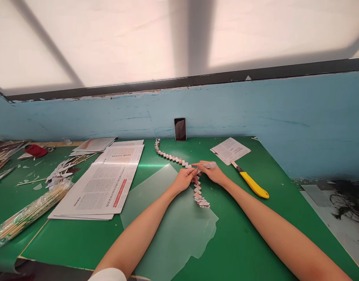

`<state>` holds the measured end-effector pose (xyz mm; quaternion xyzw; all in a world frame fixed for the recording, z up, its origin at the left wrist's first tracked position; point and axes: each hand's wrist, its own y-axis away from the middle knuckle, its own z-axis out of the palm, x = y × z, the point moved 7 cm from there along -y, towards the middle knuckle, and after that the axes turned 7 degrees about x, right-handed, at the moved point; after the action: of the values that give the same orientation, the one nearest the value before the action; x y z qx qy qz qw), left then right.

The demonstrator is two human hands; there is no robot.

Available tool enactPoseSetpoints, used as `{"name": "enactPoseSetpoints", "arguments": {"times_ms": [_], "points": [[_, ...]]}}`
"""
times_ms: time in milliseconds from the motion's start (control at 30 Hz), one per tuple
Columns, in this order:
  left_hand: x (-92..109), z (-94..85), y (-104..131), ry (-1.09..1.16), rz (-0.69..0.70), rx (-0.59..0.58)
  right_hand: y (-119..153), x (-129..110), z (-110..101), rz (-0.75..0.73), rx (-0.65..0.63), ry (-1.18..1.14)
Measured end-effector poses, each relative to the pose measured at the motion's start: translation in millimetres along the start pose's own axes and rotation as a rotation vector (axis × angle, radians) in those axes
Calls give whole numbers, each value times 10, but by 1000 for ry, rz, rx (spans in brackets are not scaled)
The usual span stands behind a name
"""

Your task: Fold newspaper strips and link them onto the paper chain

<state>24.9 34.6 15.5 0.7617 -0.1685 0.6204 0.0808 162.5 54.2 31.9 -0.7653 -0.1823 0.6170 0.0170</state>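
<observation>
A folded paper chain [174, 159] zigzags from near the wall down to the middle of the green table. My left hand [184, 179] pinches the chain near its middle, with the fingers pressed together. Against it, on the right, my right hand [212, 171] touches the same stretch of chain with its fingertips, and a pale, semi-clear object shows between its fingers. The chain's lower end [202, 201] hangs below both hands, over a translucent sheet [173, 234] with a ragged edge.
Newspapers [100, 183] and bagged wooden sticks [33, 212] lie left. A phone [180, 129] leans on the blue wall [132, 117]. On the right, a yellow cutter [254, 185] touches a paper square [230, 150]. Paper scraps [61, 170] and a red object [36, 150] are far left.
</observation>
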Motion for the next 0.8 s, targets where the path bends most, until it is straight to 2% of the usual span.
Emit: {"name": "enactPoseSetpoints", "arguments": {"times_ms": [167, 233, 300, 433, 500, 600, 800], "points": [[-52, -20, -20, 23, -43, 35, -86, 273, -498, 56, 487, -221], [-73, -49, -36, 44, -58, 63, -105, 345, -632, 50, 580, -331], [-90, -71, -47, 64, -74, 79, -124, 357, -657, 53, 553, -370], [-77, -76, -51, 86, -81, 75, -120, 244, -455, 50, 281, -272], [-57, -76, -47, 117, -87, 81, -97, 190, -364, 44, 195, -230], [-28, -100, -47, 165, -97, 131, -82, 170, -330, 64, 185, -235], [-45, -213, -66, 252, -97, 305, -105, 225, -375, 87, 227, -276]]}}
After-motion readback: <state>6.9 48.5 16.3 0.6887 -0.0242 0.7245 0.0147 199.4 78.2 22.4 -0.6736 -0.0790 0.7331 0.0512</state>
